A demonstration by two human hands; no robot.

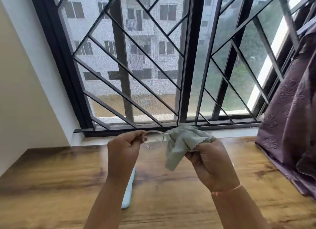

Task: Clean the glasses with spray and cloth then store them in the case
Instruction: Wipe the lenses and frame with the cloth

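Thin-rimmed clear glasses (153, 139) are held up above the wooden table (51, 174). My left hand (124, 148) pinches their left side. My right hand (210, 162) grips a pale green cloth (181, 143) that is bunched around the right lens, which is hidden. A light blue case (128, 191) lies on the table under my left forearm, partly covered. No spray bottle is visible.
A barred window (153, 66) with a dark frame stands right behind the table's far edge. A purple curtain (290, 126) hangs at the right and drapes onto the table. A cream wall (20, 91) bounds the left.
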